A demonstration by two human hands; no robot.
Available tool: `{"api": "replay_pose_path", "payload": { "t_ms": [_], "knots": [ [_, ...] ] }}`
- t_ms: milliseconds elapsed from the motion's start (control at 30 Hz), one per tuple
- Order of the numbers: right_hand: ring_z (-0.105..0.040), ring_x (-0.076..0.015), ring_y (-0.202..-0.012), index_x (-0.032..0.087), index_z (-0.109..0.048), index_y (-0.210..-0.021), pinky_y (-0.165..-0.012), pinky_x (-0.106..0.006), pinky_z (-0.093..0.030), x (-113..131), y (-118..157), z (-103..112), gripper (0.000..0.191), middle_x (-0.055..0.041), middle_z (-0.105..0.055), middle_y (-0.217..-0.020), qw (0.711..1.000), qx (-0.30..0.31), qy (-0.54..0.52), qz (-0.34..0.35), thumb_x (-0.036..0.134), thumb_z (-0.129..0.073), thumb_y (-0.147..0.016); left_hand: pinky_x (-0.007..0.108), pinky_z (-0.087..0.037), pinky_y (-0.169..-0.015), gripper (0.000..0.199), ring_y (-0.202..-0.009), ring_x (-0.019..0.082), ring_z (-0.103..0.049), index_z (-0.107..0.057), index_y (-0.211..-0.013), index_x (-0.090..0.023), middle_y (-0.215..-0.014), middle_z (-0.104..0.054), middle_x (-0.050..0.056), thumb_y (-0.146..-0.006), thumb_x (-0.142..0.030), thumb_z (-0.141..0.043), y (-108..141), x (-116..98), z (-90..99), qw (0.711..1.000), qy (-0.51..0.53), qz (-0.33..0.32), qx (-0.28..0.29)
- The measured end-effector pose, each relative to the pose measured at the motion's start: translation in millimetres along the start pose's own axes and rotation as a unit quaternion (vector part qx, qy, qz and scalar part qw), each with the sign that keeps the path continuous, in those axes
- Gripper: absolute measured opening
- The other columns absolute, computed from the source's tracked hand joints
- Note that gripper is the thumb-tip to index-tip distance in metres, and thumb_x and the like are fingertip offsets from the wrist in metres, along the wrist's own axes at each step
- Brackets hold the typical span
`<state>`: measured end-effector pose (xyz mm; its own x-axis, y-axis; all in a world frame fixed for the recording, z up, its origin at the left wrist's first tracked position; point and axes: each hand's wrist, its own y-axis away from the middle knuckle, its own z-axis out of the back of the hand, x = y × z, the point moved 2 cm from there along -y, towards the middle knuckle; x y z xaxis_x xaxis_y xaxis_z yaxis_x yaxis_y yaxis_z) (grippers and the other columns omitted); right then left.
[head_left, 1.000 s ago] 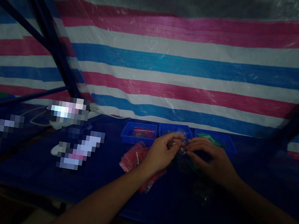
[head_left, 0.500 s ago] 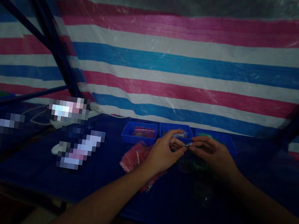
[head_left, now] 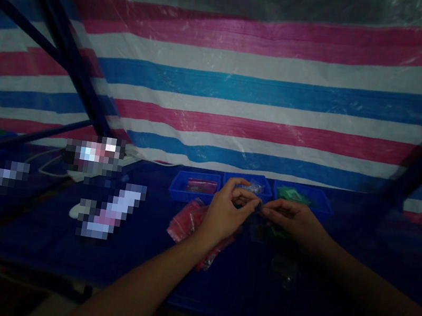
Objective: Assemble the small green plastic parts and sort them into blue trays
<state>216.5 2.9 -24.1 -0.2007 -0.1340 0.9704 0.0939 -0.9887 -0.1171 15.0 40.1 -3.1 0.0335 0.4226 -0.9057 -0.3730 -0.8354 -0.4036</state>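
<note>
My left hand (head_left: 229, 206) and my right hand (head_left: 293, 216) meet above the table, fingertips almost touching. Both are closed in a pinch at a small dark piece (head_left: 258, 206), too dim and small to name. Under my left forearm lies a fanned pile of red plastic zip bags (head_left: 187, 221). Below my right hand are a green packet (head_left: 279, 232) and a clear bag (head_left: 284, 271), both dim. Behind the hands stand a blue tray with clear packets (head_left: 267, 181) and a blue tray with green packets (head_left: 324, 203).
At left of these, another blue tray (head_left: 174, 189) holds a purple-edged packet. A white rounded object (head_left: 76, 210), blurred-out items and a power strip with cables (head_left: 72, 175) lie on the left. A striped plastic sheet (head_left: 246, 89) hangs behind the blue table (head_left: 129, 268), between dark metal posts.
My hands have lowered slightly and drawn a little left, closer together. The shiny bit that showed between the fingertips is now mostly covered. The view has shifted slightly.
</note>
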Motion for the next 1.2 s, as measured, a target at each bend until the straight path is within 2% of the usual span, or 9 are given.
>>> {"api": "replay_pose_path", "payload": {
  "t_ms": [100, 200, 367, 467, 600, 700, 900, 1067, 1200],
  "knots": [
    [-0.068, -0.0171, -0.075, 0.022, -0.077, -0.095, -0.073, -0.031, -0.052, 0.3, -0.9, -0.1, 0.032, -0.0028, -0.076, -0.085, 1.000, -0.002, -0.017, -0.003, 0.050, -0.083, -0.081, 0.035, -0.056, -0.087, 0.042, -0.095, 0.021, -0.073, -0.052, -0.128, -0.021, -0.105, -0.076, 0.008, -0.094, -0.037, -0.070, -1.2, 1.2, 0.2, 0.999, 0.041, 0.003, 0.008],
    [-0.068, -0.0170, -0.073, 0.021, -0.076, -0.095, -0.071, -0.031, -0.052, 4.0, -2.8, 5.1, 0.034, -0.0026, -0.075, -0.082, 0.998, -0.046, -0.031, 0.015, 0.049, -0.086, -0.078, 0.035, -0.057, -0.084, 0.034, -0.094, 0.021, -0.072, -0.058, -0.125, -0.019, -0.103, -0.074, 0.008, -0.103, -0.044, -0.055, -3.0, 3.4, 1.2, 0.999, 0.044, 0.004, -0.001],
    [-0.068, -0.0188, -0.070, 0.022, -0.072, -0.097, -0.069, -0.032, -0.054, 12.3, -3.7, 24.0, 0.035, -0.0045, -0.076, -0.087, 0.982, -0.168, 0.007, 0.090, 0.052, -0.081, -0.081, 0.034, -0.054, -0.089, 0.034, -0.100, 0.021, -0.070, -0.071, -0.108, -0.017, -0.107, -0.075, 0.008, -0.106, -0.039, -0.045, -2.9, 4.8, -1.3, 0.995, -0.079, 0.000, 0.056],
    [-0.072, -0.0223, -0.076, 0.024, -0.074, -0.098, -0.071, -0.035, -0.055, 18.6, -0.7, 33.9, 0.028, -0.0058, -0.077, -0.096, 0.945, -0.251, 0.146, 0.149, 0.049, -0.077, -0.086, 0.033, -0.053, -0.092, 0.028, -0.102, 0.021, -0.070, -0.074, -0.111, -0.019, -0.110, -0.076, 0.007, -0.103, -0.032, -0.050, -0.2, 2.1, -4.7, 0.981, -0.167, -0.017, 0.099],
    [-0.071, -0.0250, -0.083, 0.026, -0.075, -0.102, -0.080, -0.040, -0.055, 26.7, -2.6, 35.4, 0.015, -0.0057, -0.077, -0.099, 0.861, -0.307, 0.316, 0.254, 0.037, -0.068, -0.093, 0.035, -0.054, -0.091, 0.024, -0.099, 0.023, -0.071, -0.076, -0.111, -0.020, -0.112, -0.077, 0.007, -0.093, -0.033, -0.067, 3.6, 3.5, -10.3, 0.951, -0.257, -0.045, 0.164],
    [-0.067, -0.0299, -0.100, 0.026, -0.075, -0.106, -0.093, -0.046, -0.053, 26.9, -14.1, 28.2, 0.017, -0.0080, -0.077, -0.100, 0.825, -0.281, 0.388, 0.300, 0.028, -0.060, -0.098, 0.040, -0.053, -0.096, 0.028, -0.104, 0.027, -0.071, -0.077, -0.110, -0.021, -0.112, -0.078, 0.008, -0.085, -0.034, -0.078, 5.3, 9.4, -12.6, 0.934, -0.290, -0.073, 0.192],
    [-0.060, -0.0347, -0.116, 0.024, -0.076, -0.115, -0.102, -0.055, -0.048, 8.8, -36.0, 4.9, 0.026, -0.0095, -0.078, -0.115, 0.815, -0.080, 0.490, 0.300, 0.023, -0.056, -0.098, 0.043, -0.052, -0.101, 0.028, -0.110, 0.028, -0.072, -0.078, -0.111, -0.024, -0.114, -0.078, 0.006, -0.083, -0.031, -0.081, 5.2, 17.2, -12.8, 0.926, -0.301, -0.084, 0.211],
    [-0.053, -0.0364, -0.131, 0.021, -0.070, -0.128, -0.110, -0.058, -0.044, 4.2, -29.2, 6.4, 0.033, -0.0116, -0.075, -0.124, 0.826, -0.084, 0.468, 0.303, 0.024, -0.057, -0.098, 0.038, -0.054, -0.097, 0.027, -0.104, 0.025, -0.073, -0.078, -0.109, -0.023, -0.112, -0.079, 0.005, -0.083, -0.023, -0.080, 3.9, 13.5, -12.3, 0.934, -0.281, -0.076, 0.209],
    [-0.058, -0.0338, -0.124, 0.023, -0.072, -0.121, -0.107, -0.054, -0.047, 12.4, -16.0, 13.3, 0.027, -0.0099, -0.076, -0.114, 0.844, -0.094, 0.424, 0.315, 0.026, -0.058, -0.098, 0.034, -0.056, -0.090, 0.025, -0.097, 0.021, -0.074, -0.076, -0.105, -0.020, -0.106, -0.079, 0.005, -0.081, -0.013, -0.078, 3.4, 9.4, -10.5, 0.957, -0.230, -0.054, 0.170]
  ]
}}
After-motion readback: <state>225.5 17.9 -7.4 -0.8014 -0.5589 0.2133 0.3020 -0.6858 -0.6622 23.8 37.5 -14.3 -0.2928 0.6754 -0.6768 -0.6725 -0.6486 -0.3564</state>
